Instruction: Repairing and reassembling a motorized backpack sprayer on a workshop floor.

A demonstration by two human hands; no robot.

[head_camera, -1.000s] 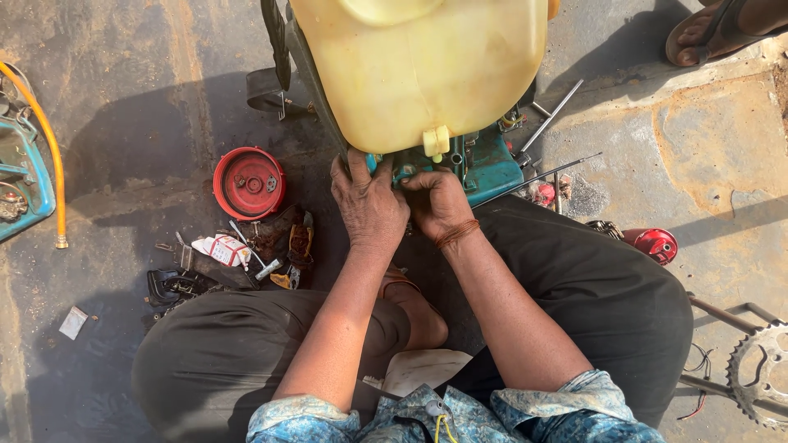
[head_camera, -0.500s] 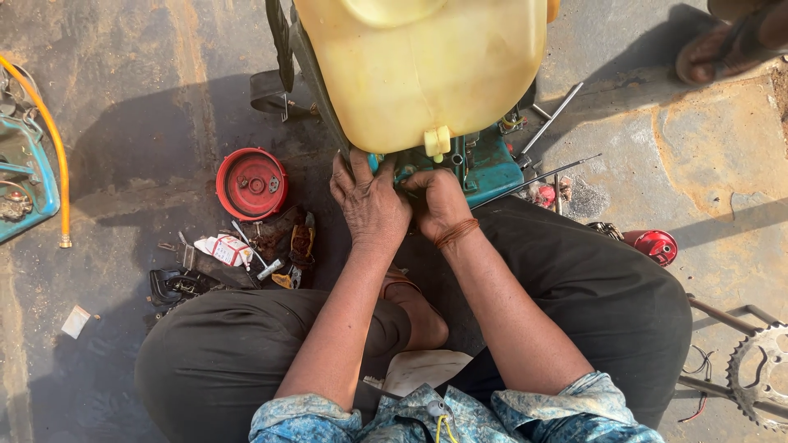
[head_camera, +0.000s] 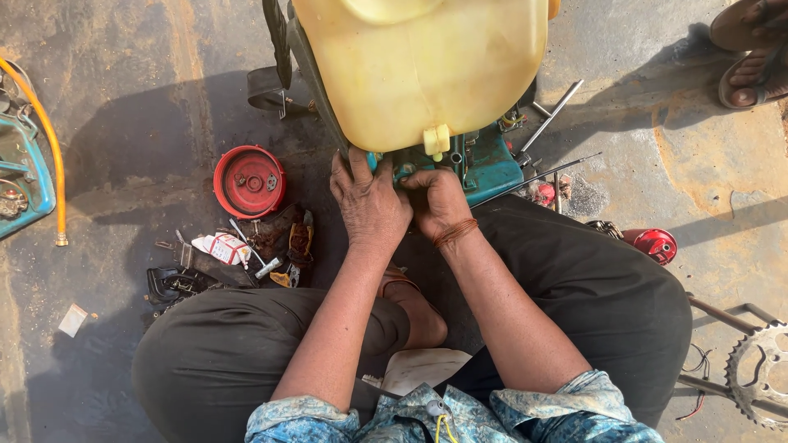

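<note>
Working with both hands at the base of a yellow tank (head_camera: 423,70) on the concrete floor (head_camera: 123,98).

Left hand (head_camera: 369,205) lies flat, fingers spread, against the teal machine body (head_camera: 484,164) under the tank; right hand (head_camera: 439,201) is curled there, what it grips hidden. Tank stands at the floor's far edge, touching both hands. A red round cover (head_camera: 249,181) lies just left, small parts (head_camera: 246,254) beside the left knee.

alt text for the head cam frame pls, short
Seen from above, a seated person's left hand and right hand press together on the teal metal base beneath a large pale yellow plastic tank. A round red metal cover and scattered small tools lie on the stained concrete floor to the left; a toothed sprocket sits at lower right.
</note>
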